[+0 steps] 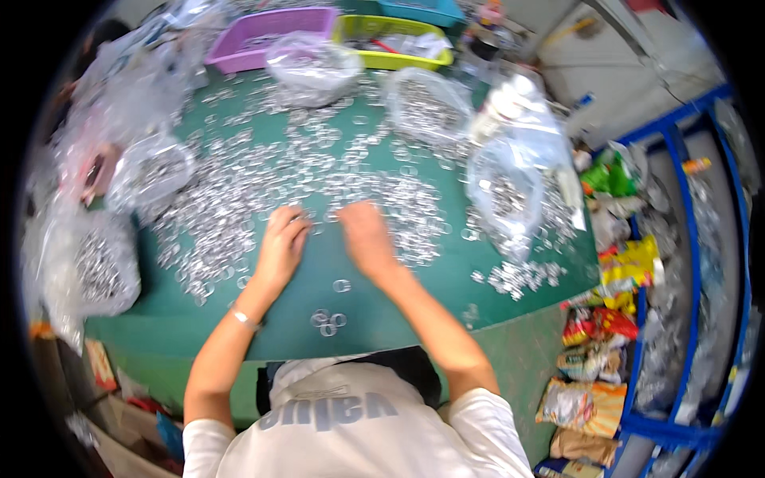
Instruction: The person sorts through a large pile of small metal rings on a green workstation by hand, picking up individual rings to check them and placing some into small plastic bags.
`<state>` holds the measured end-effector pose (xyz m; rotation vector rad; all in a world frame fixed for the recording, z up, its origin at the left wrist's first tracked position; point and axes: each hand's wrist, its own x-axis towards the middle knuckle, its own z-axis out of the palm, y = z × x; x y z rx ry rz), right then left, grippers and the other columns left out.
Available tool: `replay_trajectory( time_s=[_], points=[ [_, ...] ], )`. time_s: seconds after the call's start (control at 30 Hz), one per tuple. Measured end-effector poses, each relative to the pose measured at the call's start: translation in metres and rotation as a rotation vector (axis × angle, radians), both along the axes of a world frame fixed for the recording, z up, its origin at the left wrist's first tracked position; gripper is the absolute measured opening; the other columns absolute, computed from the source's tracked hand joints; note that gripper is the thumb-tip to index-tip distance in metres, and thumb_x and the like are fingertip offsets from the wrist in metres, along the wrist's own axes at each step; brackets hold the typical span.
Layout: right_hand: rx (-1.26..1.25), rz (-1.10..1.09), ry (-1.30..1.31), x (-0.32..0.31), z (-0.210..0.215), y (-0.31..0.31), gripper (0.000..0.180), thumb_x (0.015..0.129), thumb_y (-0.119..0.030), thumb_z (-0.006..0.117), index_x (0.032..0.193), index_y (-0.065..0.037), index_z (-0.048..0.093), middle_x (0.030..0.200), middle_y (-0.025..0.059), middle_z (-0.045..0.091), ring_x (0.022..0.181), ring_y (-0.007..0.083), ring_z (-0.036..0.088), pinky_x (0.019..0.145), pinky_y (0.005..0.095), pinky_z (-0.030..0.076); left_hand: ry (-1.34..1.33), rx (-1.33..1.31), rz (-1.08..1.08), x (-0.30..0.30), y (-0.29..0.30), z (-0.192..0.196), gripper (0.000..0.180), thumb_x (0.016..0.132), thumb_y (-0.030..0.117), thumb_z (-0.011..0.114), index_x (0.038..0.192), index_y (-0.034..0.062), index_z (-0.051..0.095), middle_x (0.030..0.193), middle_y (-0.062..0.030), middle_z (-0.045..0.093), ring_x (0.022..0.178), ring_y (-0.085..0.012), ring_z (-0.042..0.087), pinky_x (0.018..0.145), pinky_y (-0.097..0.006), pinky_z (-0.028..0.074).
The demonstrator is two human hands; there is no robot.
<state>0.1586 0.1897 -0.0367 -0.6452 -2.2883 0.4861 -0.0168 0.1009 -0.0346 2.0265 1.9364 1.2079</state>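
Observation:
Many small silver metal rings point(231, 191) lie loose across the green tabletop point(303, 279). My left hand point(280, 243) rests at the near edge of the spread, its fingers bent and drawn together among the rings; what they pinch, if anything, is too small to make out. Close by on the right, my right hand point(367, 239) reaches into the same spread. Motion smears it, and its fingers are mostly hidden beneath the hand. A single ring point(341, 286) lies between my forearms, with a small cluster of rings point(327, 322) nearer the table's front edge.
Clear plastic bags of rings stand at the left point(100, 267), the back point(315, 68) and the right point(506, 195). A purple basket point(231, 62) and a yellow-green basket point(398, 60) sit at the far edge. Blue metal shelving point(689, 263) rises on the right beside colourful packets point(629, 267).

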Motion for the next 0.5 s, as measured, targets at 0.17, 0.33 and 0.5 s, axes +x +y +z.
replay_trajectory(
  time_s=[0.17,0.33,0.5],
  points=[
    [-0.47,-0.259,0.109,0.039,0.029,0.01,0.023,0.081,0.0,0.065,0.104,0.001,0.064,0.096,0.0162,0.065,0.088,0.0336,0.062,0.08,0.0395,0.05,-0.84,-0.086,0.026,-0.02,0.03,0.002,0.024,0.085,-0.01,0.059,0.107,-0.0034,0.064,0.121,-0.0104,0.059,0.107,-0.0151,0.06,0.093,-0.026,0.05],
    [-0.136,-0.225,-0.267,0.065,0.044,-0.036,0.028,0.079,-0.009,0.07,0.107,-0.004,0.066,0.13,0.0135,0.051,0.125,0.036,0.043,0.103,0.0495,0.032,-0.461,-0.055,0.099,-0.014,0.001,0.026,0.041,0.082,-0.009,0.057,0.122,0.0008,0.056,0.13,-0.0153,0.053,0.123,-0.0307,0.051,0.102,-0.036,0.042],
    [0.03,-0.211,-0.441,0.077,0.022,-0.03,0.03,0.08,-0.013,0.07,0.11,-0.012,0.067,0.134,0.0105,0.048,0.132,0.0358,0.036,0.108,0.0553,0.024,0.074,-0.236,0.11,0.001,-0.046,0.028,0.038,0.079,0.003,0.067,0.116,0.0038,0.059,0.121,-0.0143,0.051,0.111,-0.032,0.048,0.089,-0.04,0.04]
  ],
)
